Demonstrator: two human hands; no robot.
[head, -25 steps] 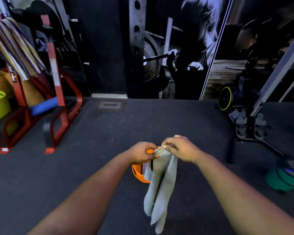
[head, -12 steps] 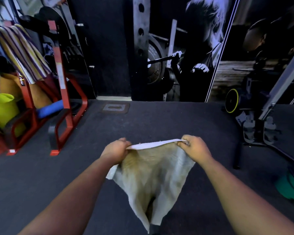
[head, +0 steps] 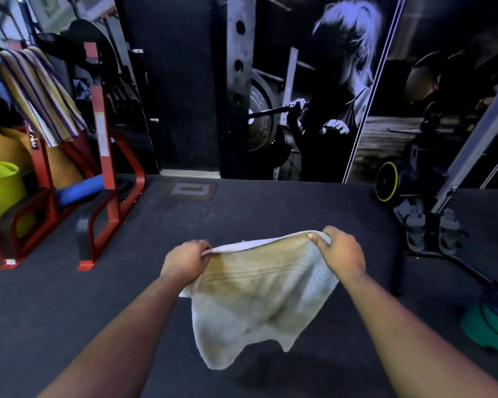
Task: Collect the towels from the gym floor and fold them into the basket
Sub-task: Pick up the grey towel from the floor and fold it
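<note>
The left hand (head: 184, 258) and right hand (head: 341, 252) each pinch a top corner of the towel (head: 259, 300), which hangs spread open above the near floor (head: 242, 208). No fold is made yet. The basket is not visible, possibly hidden behind the towel.

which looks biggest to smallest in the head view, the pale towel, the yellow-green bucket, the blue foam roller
1. Pale cloth towel, held up close to the camera, so its lead is partly nearness.
2. Yellow-green plastic bucket, partly cut off by the frame and rack.
3. Blue foam roller, only partly visible.
</note>
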